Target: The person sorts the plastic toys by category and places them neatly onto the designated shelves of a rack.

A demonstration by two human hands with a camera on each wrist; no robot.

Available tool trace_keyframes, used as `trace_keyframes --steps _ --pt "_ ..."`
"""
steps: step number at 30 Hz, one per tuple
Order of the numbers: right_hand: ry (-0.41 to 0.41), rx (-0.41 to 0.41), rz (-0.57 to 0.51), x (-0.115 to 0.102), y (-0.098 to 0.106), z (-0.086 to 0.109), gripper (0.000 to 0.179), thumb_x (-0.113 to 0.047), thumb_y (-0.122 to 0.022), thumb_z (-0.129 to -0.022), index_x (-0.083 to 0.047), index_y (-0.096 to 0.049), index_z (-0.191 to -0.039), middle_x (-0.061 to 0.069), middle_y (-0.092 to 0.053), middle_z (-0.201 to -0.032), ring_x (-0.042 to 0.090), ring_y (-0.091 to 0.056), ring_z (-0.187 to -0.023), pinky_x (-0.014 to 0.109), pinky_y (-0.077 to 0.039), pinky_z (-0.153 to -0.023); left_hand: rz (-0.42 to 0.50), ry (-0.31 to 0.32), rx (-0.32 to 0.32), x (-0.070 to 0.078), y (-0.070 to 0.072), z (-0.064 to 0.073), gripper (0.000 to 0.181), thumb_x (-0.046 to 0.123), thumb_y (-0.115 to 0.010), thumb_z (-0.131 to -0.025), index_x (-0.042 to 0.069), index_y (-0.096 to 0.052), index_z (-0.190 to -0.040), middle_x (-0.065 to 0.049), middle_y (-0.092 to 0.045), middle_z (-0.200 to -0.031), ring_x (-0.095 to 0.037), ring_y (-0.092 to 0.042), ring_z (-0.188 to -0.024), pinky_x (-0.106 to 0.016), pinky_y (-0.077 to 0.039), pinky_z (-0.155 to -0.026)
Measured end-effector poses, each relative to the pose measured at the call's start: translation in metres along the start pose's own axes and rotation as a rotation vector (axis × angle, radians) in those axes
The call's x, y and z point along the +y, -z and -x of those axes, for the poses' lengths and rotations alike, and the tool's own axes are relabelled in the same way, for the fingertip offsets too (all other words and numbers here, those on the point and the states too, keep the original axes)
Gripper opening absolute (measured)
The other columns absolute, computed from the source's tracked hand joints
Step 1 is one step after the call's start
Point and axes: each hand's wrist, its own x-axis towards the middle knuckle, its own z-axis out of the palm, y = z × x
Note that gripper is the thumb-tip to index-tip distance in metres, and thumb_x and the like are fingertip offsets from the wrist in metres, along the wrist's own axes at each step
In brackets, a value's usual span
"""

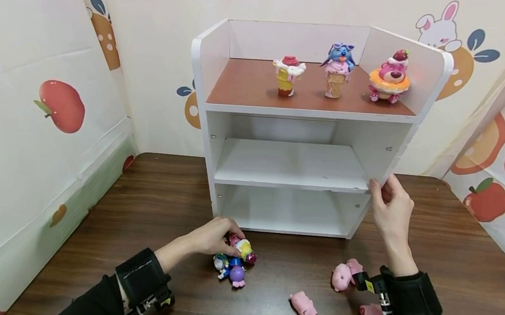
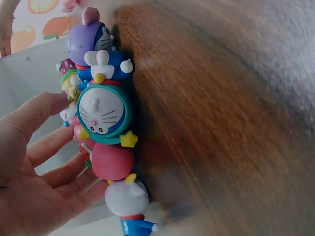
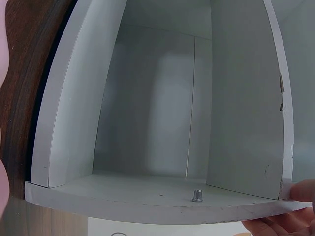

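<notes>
My left hand (image 1: 217,236) is at a cluster of small toy figurines, its thumb and fingers around a pink-and-yellow figurine (image 1: 244,247) with a dark pink end. Beside that toy lie a purple-headed figurine (image 2: 89,42), a teal-hooded cat figurine (image 2: 102,111) and a white-headed one (image 2: 126,197). The right hand (image 1: 391,206) grips the right side panel of a white shelf unit (image 1: 293,186), thumb on the front edge and fingers round the outer side. In the right wrist view, its fingertips (image 3: 301,191) are at the panel beside the middle shelf board (image 3: 248,98).
On the brown top board (image 1: 250,84) stand an ice-cream-cup figurine (image 1: 288,76), a blue-eared cone figurine (image 1: 337,70) and a pink bear figurine (image 1: 391,77). Pink toy pigs (image 1: 303,306) lie on the wooden table (image 1: 176,191), some near the right wrist. Printed sheets surround the table.
</notes>
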Motion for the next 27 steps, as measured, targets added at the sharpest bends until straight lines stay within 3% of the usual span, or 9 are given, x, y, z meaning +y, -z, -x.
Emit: trace_keyframes --steps 11,18,27 --pt "-0.002 -0.005 0.000 -0.001 0.000 0.000 0.024 -0.009 -0.053 -0.087 0.002 -0.058 -0.108 0.020 -0.063 -0.094 -0.017 -0.047 -0.069 0.003 -0.037 -0.060 -0.147 0.015 0.073 0.013 -0.003 -0.003 0.022 0.011 -0.074 -0.064 -0.001 -0.068 -0.081 -0.003 -0.055 -0.072 -0.013 -0.045 -0.067 -0.020 -0.037 -0.055" --pt "-0.002 0.000 0.000 -0.001 0.000 0.000 0.023 -0.009 -0.053 -0.087 0.002 -0.058 -0.106 0.020 -0.063 -0.092 -0.017 -0.047 -0.069 0.003 -0.037 -0.059 -0.256 0.013 0.078 0.021 -0.003 -0.008 0.021 0.011 -0.075 -0.062 0.001 -0.069 -0.080 -0.004 -0.055 -0.073 -0.012 -0.044 -0.068 -0.020 -0.038 -0.055" --pt "0.011 0.012 -0.017 -0.001 0.000 0.000 0.024 -0.008 -0.054 -0.086 0.004 -0.059 -0.106 0.020 -0.063 -0.092 -0.013 -0.050 -0.074 0.003 -0.038 -0.060 -0.189 -0.011 0.026 0.017 -0.001 -0.007 0.017 0.009 -0.076 -0.067 0.002 -0.064 -0.077 -0.004 -0.051 -0.076 -0.013 -0.044 -0.069 -0.019 -0.037 -0.054"
